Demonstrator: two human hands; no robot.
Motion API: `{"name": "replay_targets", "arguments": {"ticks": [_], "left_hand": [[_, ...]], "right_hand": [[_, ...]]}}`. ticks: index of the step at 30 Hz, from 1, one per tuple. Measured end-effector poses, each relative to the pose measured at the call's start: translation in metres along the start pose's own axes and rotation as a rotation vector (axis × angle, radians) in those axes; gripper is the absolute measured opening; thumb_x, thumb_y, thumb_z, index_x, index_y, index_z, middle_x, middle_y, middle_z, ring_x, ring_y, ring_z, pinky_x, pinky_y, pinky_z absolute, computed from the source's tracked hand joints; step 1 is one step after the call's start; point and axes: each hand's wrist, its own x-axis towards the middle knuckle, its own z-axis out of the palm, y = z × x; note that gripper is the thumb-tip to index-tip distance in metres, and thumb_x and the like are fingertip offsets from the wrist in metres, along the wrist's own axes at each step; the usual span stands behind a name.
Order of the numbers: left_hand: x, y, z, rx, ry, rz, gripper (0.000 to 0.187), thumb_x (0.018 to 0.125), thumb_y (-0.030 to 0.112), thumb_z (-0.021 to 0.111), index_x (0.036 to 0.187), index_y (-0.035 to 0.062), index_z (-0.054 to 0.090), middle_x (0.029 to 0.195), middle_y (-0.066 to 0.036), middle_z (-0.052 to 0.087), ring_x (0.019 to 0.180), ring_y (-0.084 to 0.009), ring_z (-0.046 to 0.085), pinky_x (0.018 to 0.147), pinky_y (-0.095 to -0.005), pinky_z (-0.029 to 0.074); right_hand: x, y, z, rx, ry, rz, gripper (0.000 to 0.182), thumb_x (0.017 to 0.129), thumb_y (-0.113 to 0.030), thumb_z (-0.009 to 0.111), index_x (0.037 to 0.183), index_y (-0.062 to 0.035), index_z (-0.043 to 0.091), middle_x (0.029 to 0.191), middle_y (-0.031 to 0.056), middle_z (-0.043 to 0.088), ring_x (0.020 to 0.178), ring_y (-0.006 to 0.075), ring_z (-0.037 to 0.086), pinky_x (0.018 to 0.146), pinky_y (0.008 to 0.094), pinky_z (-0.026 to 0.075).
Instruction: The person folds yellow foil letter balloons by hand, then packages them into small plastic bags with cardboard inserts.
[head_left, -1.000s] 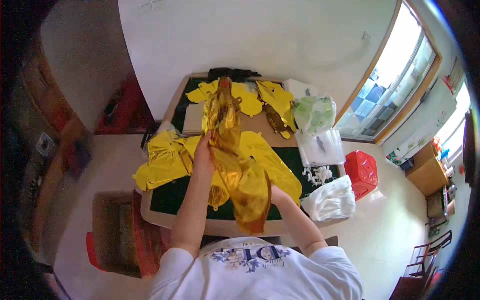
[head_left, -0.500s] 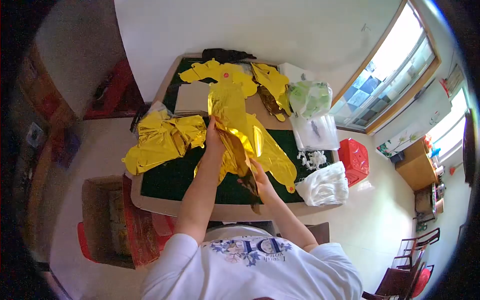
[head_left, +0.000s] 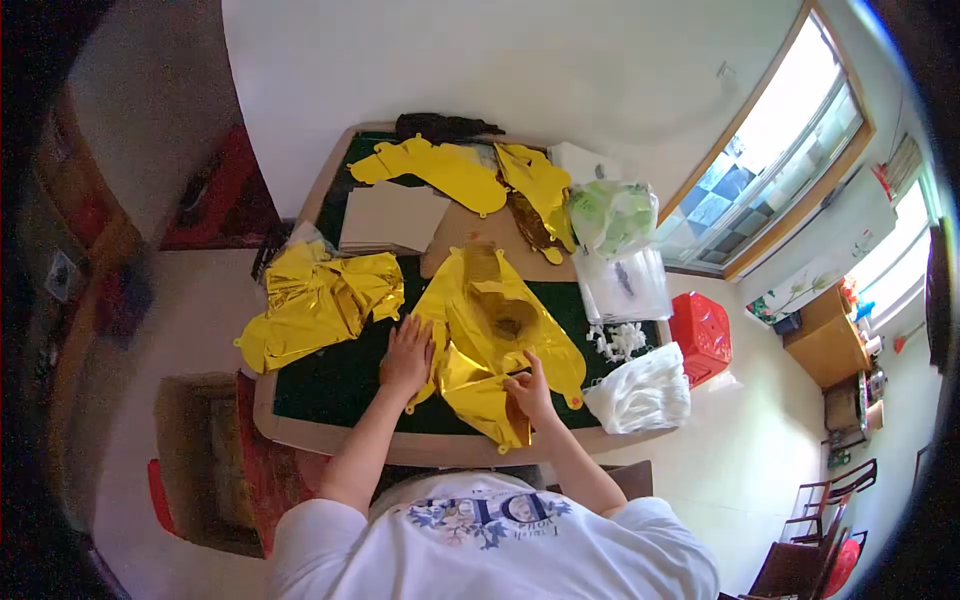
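Note:
A shiny gold foil balloon (head_left: 545,345), flat and creased, lies spread at the front of the table, with a loose folded part over its middle. My left hand (head_left: 407,357) rests palm down on its left edge, fingers stretched out. On the near right side, my right hand (head_left: 531,392) pinches a fold of the foil, thumb pointing up. To the left is a crumpled pile of gold foil (head_left: 318,305). Farther back lie more flat gold foil balloons (head_left: 440,170), one of them (head_left: 537,185) toward the right.
The table (head_left: 300,428) has a dark green top. Pale card sheets (head_left: 390,218) lie at the back left. Clear plastic bags (head_left: 625,290), small white pieces (head_left: 620,342) and a white strand bundle (head_left: 642,390) line the right. A red stool (head_left: 700,335) and an open cardboard box (head_left: 205,450) flank it.
The gold foil that both hands held up has come down onto the table. My left hand now lies flat on it, and my right hand is lower, at its near edge.

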Motion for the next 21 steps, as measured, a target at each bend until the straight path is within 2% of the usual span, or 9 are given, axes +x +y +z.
{"name": "replay_targets", "arguments": {"ticks": [3, 4, 5, 7, 8, 11, 15, 17, 21], "left_hand": [[-0.001, 0.0, 0.009, 0.04, -0.036, 0.001, 0.044, 0.1, 0.028, 0.038, 0.14, 0.0099, 0.04, 0.15, -0.014, 0.028, 0.142, -0.0287, 0.019, 0.114, -0.0492, 0.014], [0.005, 0.002, 0.01, 0.049, -0.089, -0.037, 0.046, 0.099, 0.029, 0.038, 0.142, 0.012, 0.036, 0.152, -0.011, 0.024, 0.143, -0.0273, 0.016, 0.114, -0.0512, 0.013], [0.01, 0.002, 0.014, 0.05, -0.088, -0.035, 0.046, 0.099, 0.029, 0.038, 0.142, 0.012, 0.036, 0.152, -0.011, 0.024, 0.143, -0.0273, 0.016, 0.114, -0.0512, 0.013], [0.019, 0.002, 0.019, 0.018, -0.042, -0.02, 0.048, 0.097, 0.032, 0.041, 0.142, 0.0151, 0.038, 0.152, -0.01, 0.025, 0.142, -0.0265, 0.018, 0.113, -0.0512, 0.016], [0.023, 0.003, 0.019, 0.018, -0.042, -0.018, 0.048, 0.097, 0.032, 0.041, 0.142, 0.0151, 0.038, 0.152, -0.01, 0.025, 0.142, -0.0265, 0.018, 0.113, -0.0512, 0.016], [0.031, 0.007, 0.009, 0.056, -0.136, -0.027, 0.047, 0.099, 0.031, 0.038, 0.143, 0.0162, 0.034, 0.153, -0.007, 0.023, 0.142, -0.0249, 0.017, 0.111, -0.0523, 0.02], [0.031, 0.007, 0.011, 0.087, -0.099, -0.005, 0.046, 0.099, 0.033, 0.037, 0.143, 0.0176, 0.035, 0.153, -0.006, 0.024, 0.142, -0.0249, 0.018, 0.111, -0.0527, 0.021], [0.032, 0.007, 0.009, 0.092, -0.099, -0.012, 0.046, 0.099, 0.034, 0.037, 0.143, 0.0181, 0.035, 0.152, -0.006, 0.025, 0.142, -0.025, 0.019, 0.111, -0.0523, 0.021], [0.037, -0.002, 0.017, -0.053, -0.074, -0.026, 0.048, 0.097, 0.033, 0.043, 0.141, 0.0145, 0.038, 0.151, -0.009, 0.028, 0.141, -0.0254, 0.021, 0.112, -0.0511, 0.019]], "right_hand": [[0.005, 0.003, -0.004, 0.024, 0.005, -0.009, 0.072, 0.084, -0.002, 0.065, 0.142, -0.0095, 0.024, 0.075, 0.0051, 0.062, 0.068, 0.0119, 0.058, 0.064, 0.0239, 0.046], [0.006, 0.0, -0.008, -0.107, 0.016, 0.059, 0.07, 0.082, 0.0, 0.064, 0.141, -0.0085, 0.027, 0.089, 0.0116, 0.062, 0.08, 0.0188, 0.06, 0.073, 0.0298, 0.048], [0.007, -0.003, -0.009, -0.106, 0.018, 0.057, 0.07, 0.082, 0.0, 0.064, 0.141, -0.0085, 0.027, 0.089, 0.0116, 0.062, 0.08, 0.0188, 0.06, 0.073, 0.0298, 0.048], [0.005, -0.022, -0.01, -0.649, 0.411, -0.443, 0.066, 0.08, 0.003, 0.063, 0.139, -0.0069, 0.034, 0.108, 0.0185, 0.056, 0.098, 0.0279, 0.056, 0.085, 0.0372, 0.045], [0.005, -0.036, -0.012, -0.58, 0.329, -0.347, 0.066, 0.081, -0.002, 0.063, 0.139, -0.0107, 0.034, 0.125, 0.0229, 0.044, 0.118, 0.0386, 0.042, 0.098, 0.0444, 0.037], [0.023, -0.055, -0.006, -0.729, 0.178, -0.567, 0.057, 0.086, -0.01, 0.06, 0.138, -0.013, 0.037, 0.135, 0.0208, 0.041, 0.126, 0.0379, 0.039, 0.104, 0.0444, 0.033], [0.069, -0.038, 0.015, -0.984, 0.059, -0.593, 0.053, 0.091, -0.024, 0.054, 0.14, -0.0153, 0.038, 0.145, 0.0149, 0.035, 0.134, 0.0343, 0.031, 0.109, 0.0483, 0.026], [0.084, -0.03, 0.021, -1.223, -0.121, -0.462, 0.049, 0.095, -0.036, 0.044, 0.142, -0.0222, 0.037, 0.149, 0.0121, 0.03, 0.14, 0.0307, 0.023, 0.111, 0.0528, 0.018], [0.096, -0.02, 0.026, -1.17, -0.103, -0.497, 0.048, 0.097, -0.04, 0.038, 0.142, -0.0238, 0.036, 0.151, 0.01, 0.028, 0.14, 0.0301, 0.021, 0.111, 0.0543, 0.015]]}}
